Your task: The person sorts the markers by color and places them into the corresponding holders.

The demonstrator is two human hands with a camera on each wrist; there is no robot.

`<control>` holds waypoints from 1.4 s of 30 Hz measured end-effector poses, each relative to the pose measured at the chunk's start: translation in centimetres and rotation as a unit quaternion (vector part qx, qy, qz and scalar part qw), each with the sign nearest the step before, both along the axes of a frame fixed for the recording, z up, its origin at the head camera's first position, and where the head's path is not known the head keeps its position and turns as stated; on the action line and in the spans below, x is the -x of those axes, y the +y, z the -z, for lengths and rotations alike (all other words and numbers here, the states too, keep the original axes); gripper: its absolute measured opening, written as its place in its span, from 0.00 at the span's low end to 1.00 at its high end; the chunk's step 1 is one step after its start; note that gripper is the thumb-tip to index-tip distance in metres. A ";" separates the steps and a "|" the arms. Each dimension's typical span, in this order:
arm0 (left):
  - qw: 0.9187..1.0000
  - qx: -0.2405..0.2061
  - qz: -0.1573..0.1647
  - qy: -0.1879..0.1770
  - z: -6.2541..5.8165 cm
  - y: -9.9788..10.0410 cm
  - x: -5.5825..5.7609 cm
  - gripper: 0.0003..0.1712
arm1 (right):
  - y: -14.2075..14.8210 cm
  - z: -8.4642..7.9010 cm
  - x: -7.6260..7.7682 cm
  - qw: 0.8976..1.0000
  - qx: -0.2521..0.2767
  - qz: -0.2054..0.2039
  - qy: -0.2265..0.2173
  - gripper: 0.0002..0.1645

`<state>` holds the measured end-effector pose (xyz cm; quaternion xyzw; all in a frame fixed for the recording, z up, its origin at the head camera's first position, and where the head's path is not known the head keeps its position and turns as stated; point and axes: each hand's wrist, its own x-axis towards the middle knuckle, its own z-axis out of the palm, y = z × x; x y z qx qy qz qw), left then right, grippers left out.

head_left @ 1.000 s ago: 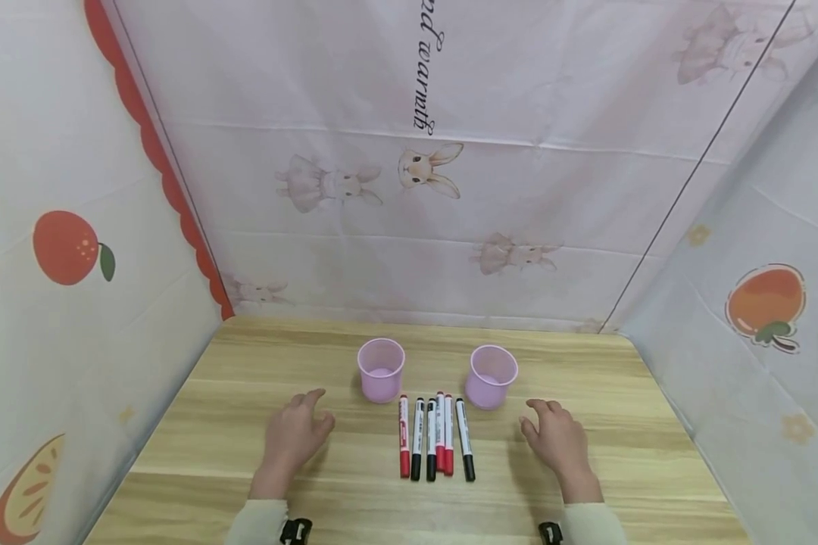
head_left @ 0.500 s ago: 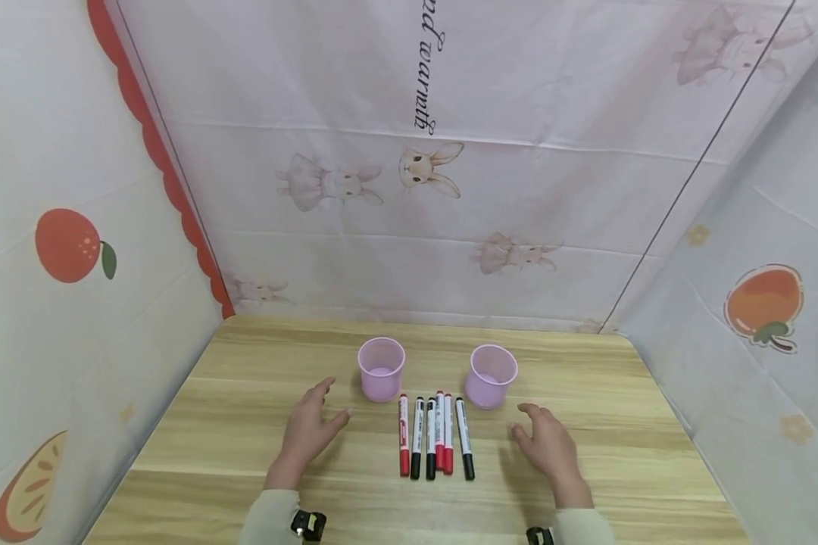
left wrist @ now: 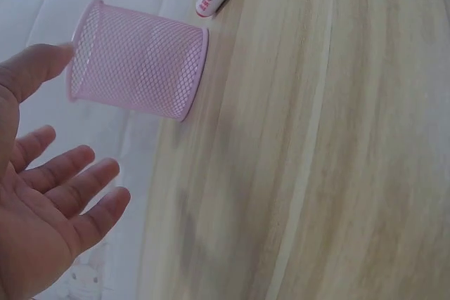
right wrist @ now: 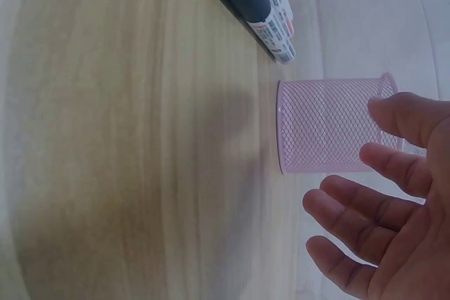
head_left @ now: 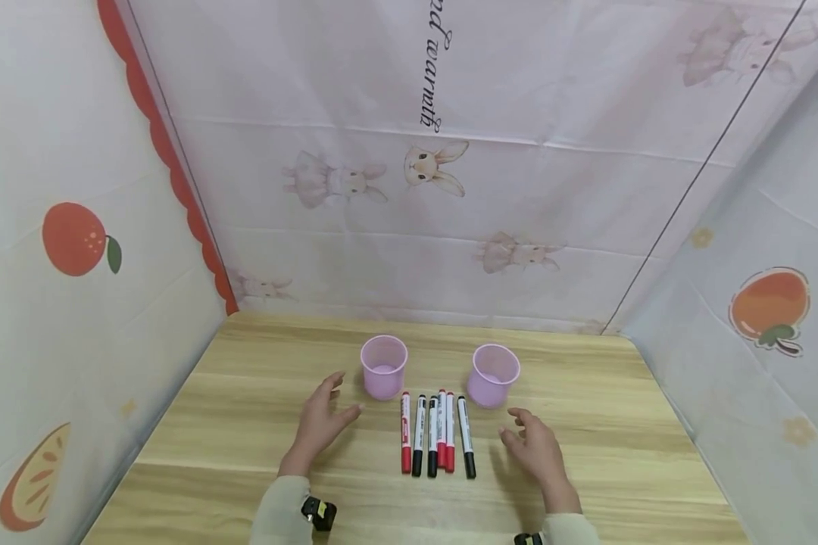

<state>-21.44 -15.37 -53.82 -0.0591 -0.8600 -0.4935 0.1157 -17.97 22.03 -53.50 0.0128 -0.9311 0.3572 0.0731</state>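
In the head view my left hand (head_left: 319, 424) hovers over the table, nearest the left pink mesh pen holder (head_left: 384, 368), fingers spread and holding nothing. My right hand (head_left: 535, 448) is just in front of the right pink mesh pen holder (head_left: 492, 377), its fingers loosely bent and nothing in them. Both holders stand upright with their insides bare. Between the hands lies a row of several markers, among them a red-capped marker (head_left: 405, 433) at the left end and a black-capped marker (head_left: 466, 437) at the right end. Neither hand touches a marker or a holder.
The wooden table (head_left: 627, 424) is enclosed by a printed cloth backdrop (head_left: 354, 265) behind and cloth walls at both sides. A black wrist device (head_left: 319, 513) sits at the left cuff, and another (head_left: 528, 539) at the right.
The left hand has moved forward and to the right, towards the left holder and markers. The right hand has shifted to the left. Holders and markers stay in place on the table.
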 end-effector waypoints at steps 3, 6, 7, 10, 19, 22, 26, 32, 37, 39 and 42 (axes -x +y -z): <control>1.000 -0.017 0.000 -0.001 0.1 0.2 0.3 0.43 | -0.1 0.1 0.0 1.000 0.011 -0.002 -0.005 0.24; 1.000 -0.031 0.002 -0.005 0.2 0.5 0.7 0.44 | -0.4 0.4 0.1 1.000 0.029 -0.001 -0.011 0.24; 0.999 -0.036 0.002 -0.008 0.2 0.5 0.8 0.44 | -0.5 0.5 0.1 0.999 0.036 -0.003 -0.010 0.24; 0.999 -0.048 0.001 -0.020 0.4 0.7 1.2 0.45 | -0.9 0.8 0.1 0.998 0.058 -0.005 -0.010 0.25; 0.996 -0.077 0.000 -0.033 1.2 0.9 2.6 0.45 | -2.3 1.2 0.2 0.994 0.109 -0.005 -0.005 0.23; 0.995 -0.092 -0.010 -0.031 1.4 0.7 2.8 0.45 | -2.8 1.4 0.1 0.993 0.117 0.002 -0.006 0.22; 0.993 -0.109 -0.017 -0.035 1.5 0.7 2.9 0.44 | -3.3 1.4 0.1 0.991 0.132 0.008 -0.009 0.22; 0.991 -0.127 -0.009 -0.048 1.5 0.9 3.5 0.45 | -4.1 1.1 0.3 0.989 0.149 -0.004 -0.017 0.22; 0.986 -0.153 -0.005 -0.069 1.0 1.1 4.1 0.47 | -4.8 1.0 0.7 0.988 0.150 -0.016 -0.019 0.22; 0.985 -0.158 -0.001 -0.076 0.8 1.2 4.3 0.47 | -5.0 1.0 0.8 0.988 0.150 -0.019 -0.019 0.22; 0.984 -0.157 0.006 -0.087 0.7 1.2 4.6 0.48 | -5.3 1.0 1.0 0.989 0.145 -0.027 -0.018 0.21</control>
